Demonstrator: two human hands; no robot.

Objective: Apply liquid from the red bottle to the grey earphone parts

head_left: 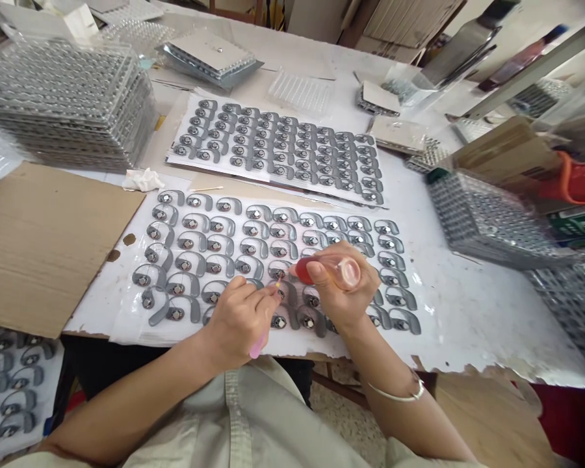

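My left hand (241, 318) is closed in a pinch on a thin pink stick (259, 344), its tip over a grey ear-hook part (279, 272) on the near white sheet (433, 312). My right hand (341, 279) is wrapped round a small clear bottle with a red cap (322, 270), held on its side just right of the stick's tip. Rows of grey ear-hook parts (195, 244) with round metal centres cover the sheet under both hands.
A second sheet of the same parts (283, 146) lies behind. Stacked clear trays (63, 97) stand at the back left, grey trays (487, 218) at the right. Brown cardboard (43, 240) lies at the left, with more parts (10, 396) at the lower left.
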